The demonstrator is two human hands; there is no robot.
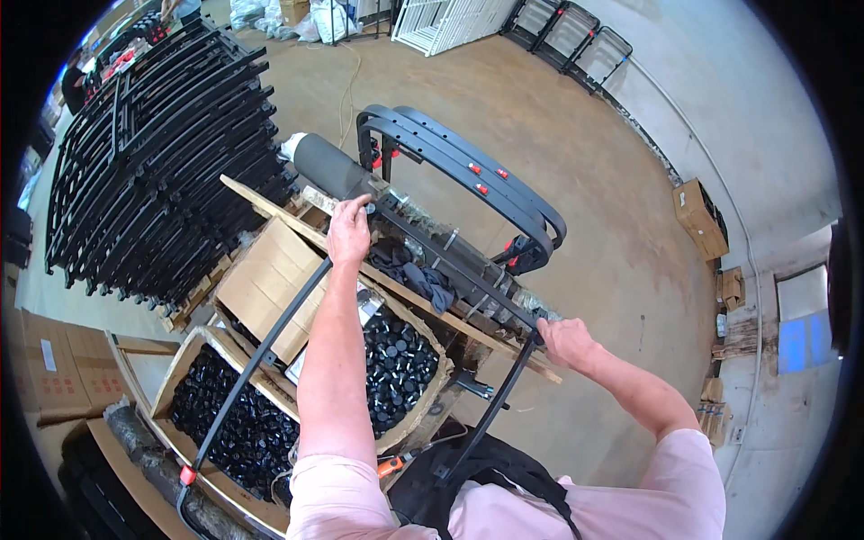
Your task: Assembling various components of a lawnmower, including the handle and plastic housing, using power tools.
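A black tubular metal frame (268, 357), bent into a wide U, is held up in front of the person, its closed end pointing away and its two legs running back toward the body. The left hand (349, 232) is clamped on the bend at the left, and the right hand (567, 342) is clamped on the bend at the right, so the crossbar spans between them. A red fitting (187, 475) sits low on the left leg.

Under the frame, a wooden plank (405, 292) slants across, with a dark cloth (430, 283) bunched just beyond it. On the near side of the plank are a carton of black round-headed knobs (391, 373), a second carton of glossy black plastic parts (229, 418) and a raised cardboard flap (274, 290). An orange-handled tool (391, 466) lies near the person's body.

Past the crossbar, a dark grey roll (331, 166) lies close to the left hand, and curved black frames (450, 148) with red fittings arch beside it. Farther out to the left rises a tall stack of black frames (157, 157). A cardboard box (698, 220) is by the wall (756, 117) at the right, and white racks (450, 22) stand at the far end of the floor (612, 171).
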